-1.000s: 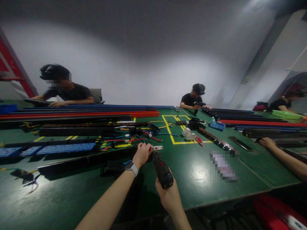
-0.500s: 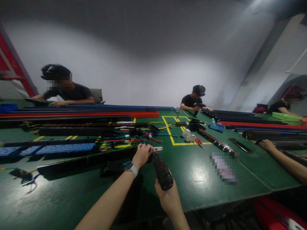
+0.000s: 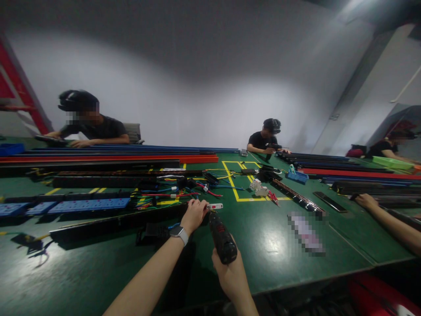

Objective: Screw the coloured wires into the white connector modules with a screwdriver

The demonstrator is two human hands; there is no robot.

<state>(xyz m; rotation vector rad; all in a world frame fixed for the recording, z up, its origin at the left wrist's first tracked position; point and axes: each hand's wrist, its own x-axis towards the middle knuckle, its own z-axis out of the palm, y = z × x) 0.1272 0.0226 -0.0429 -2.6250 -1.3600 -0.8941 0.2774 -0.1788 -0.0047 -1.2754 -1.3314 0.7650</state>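
Note:
My left hand (image 3: 196,213), with a watch on its wrist, is closed at the right end of a long black strip (image 3: 115,223), by a small white and red piece (image 3: 215,206). A black power driver (image 3: 222,239) is gripped in my right hand (image 3: 228,267), its front end pointing at that same end of the strip. My left fingers hide the exact point of contact. Beneath the strip, left of my wrist, a black part (image 3: 153,233) lies on the green table (image 3: 272,263).
Coloured wires (image 3: 184,189), white blocks (image 3: 259,188) and a black strip (image 3: 297,197) lie beyond my hands. Blue socket strips (image 3: 88,204) are at the left. Two people sit across the table; another person's arm (image 3: 388,221) reaches in at the right.

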